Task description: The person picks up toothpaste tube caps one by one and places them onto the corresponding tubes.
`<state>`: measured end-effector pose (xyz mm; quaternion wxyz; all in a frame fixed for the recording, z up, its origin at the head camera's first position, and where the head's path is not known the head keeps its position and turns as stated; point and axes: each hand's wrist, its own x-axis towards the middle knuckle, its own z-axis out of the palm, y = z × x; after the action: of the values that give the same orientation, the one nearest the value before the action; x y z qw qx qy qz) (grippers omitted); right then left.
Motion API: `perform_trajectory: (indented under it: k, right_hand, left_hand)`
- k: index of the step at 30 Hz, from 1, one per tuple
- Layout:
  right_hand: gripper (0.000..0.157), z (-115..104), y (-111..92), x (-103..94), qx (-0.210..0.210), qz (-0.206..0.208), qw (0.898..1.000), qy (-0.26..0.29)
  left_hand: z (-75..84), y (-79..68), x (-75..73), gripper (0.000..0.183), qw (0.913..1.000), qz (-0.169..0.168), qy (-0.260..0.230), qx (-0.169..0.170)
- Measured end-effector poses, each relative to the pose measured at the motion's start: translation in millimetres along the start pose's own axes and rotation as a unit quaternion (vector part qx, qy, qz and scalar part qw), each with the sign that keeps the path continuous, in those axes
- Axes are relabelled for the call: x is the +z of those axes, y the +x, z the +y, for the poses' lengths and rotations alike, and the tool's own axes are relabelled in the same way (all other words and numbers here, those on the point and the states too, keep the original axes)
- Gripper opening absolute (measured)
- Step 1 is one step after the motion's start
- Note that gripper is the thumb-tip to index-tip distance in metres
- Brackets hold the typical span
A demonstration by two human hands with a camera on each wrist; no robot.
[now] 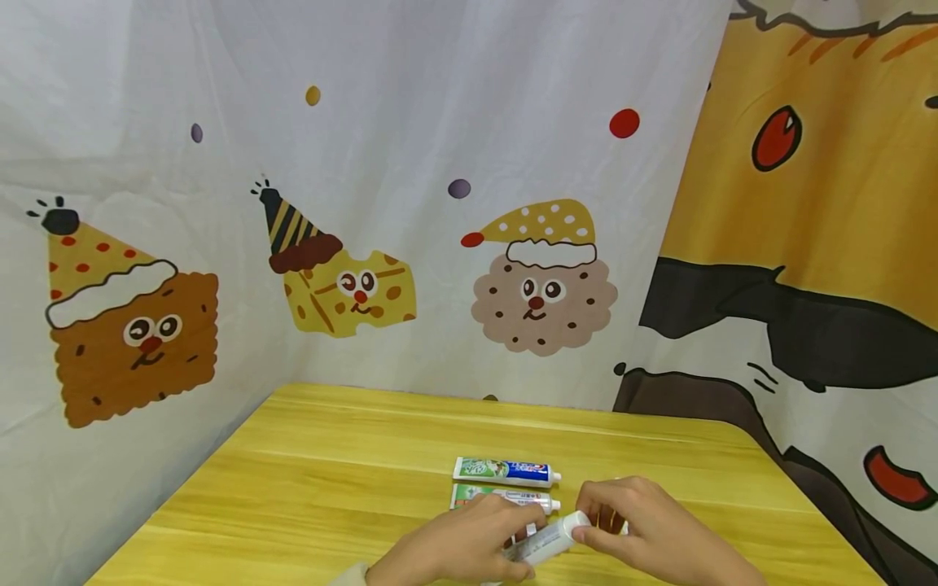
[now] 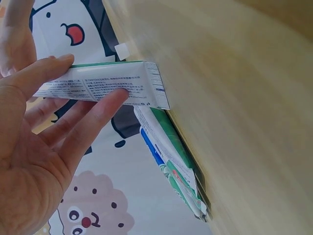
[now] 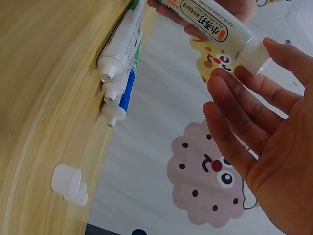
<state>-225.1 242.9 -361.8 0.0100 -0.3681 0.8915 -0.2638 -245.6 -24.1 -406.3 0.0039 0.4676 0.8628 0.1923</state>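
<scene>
My left hand (image 1: 469, 541) grips a white toothpaste tube (image 1: 544, 547) between thumb and fingers, its cap end tilted up to the right. Small print covers the tube's side in the left wrist view, and its flat crimped end (image 2: 157, 85) points toward the table. With thumb and index finger my right hand (image 1: 645, 529) pinches the tube's white cap (image 3: 253, 56); its other fingers curve loosely beside it. Beyond the left hand lie a green-and-blue tube (image 1: 506, 471) and a green-and-white tube (image 1: 538, 499), nozzles bare. A third uncapped tube (image 3: 115, 58) lies alongside them.
Loose white caps (image 3: 67, 179) stand on the wooden table (image 1: 308, 480), to the right of the tubes' nozzles. A curtain (image 1: 410, 366) printed with cartoon biscuits and cheese hangs behind the table's far edge and along its sides.
</scene>
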Motion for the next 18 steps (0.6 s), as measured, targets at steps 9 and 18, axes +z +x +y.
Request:
perform_trajectory:
  k: [9, 18]
  right_hand:
    - [0.015, 0.7, 1.0, 1.4, 0.001, 0.003, 1.000, 0.003]
    - [0.013, 1.4, 1.4, 2.5, -0.003, 0.015, 1.000, 0.004]
  left_hand:
    - [-0.3, -0.8, 1.0, 0.030, 1.0000, 0.004, 0.005, 0.004]
    - [-0.8, 0.0, 1.1, 0.030, 1.0000, -0.001, 0.002, -0.006]
